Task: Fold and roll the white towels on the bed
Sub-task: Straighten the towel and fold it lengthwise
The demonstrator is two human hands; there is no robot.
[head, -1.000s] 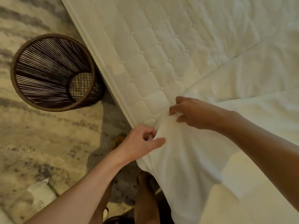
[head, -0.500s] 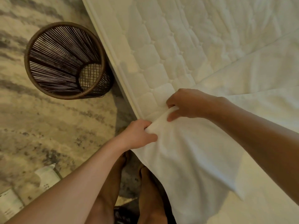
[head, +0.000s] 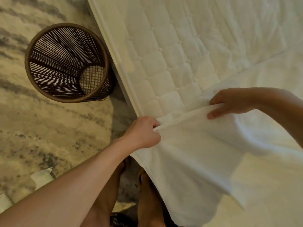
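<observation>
Pinching the towel (head: 188,161) edge in both fists, left hand (head: 142,133) at the bed (head: 164,54) rim, right hand (head: 229,102) farther in, its length hanging toward me.

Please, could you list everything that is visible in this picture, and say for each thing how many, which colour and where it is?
towel: 1, white, held over the near bed edge, hanging down toward the legs
flat cloth: 1, white, spread on the mattress at right; possibly another towel
mattress: 1, white, quilted, upper centre and right
basket: 1, dark brown, woven, on the floor close beside the bed edge
rug: 1, beige with grey patches, on the floor at left
pale items: 2, whitish, on the rug at lower left; too unclear to name
legs: 2, bare, bottom centre
left hand: 1, grips the towel's top edge at its left end
right hand: 1, pinches the same edge farther right
</observation>
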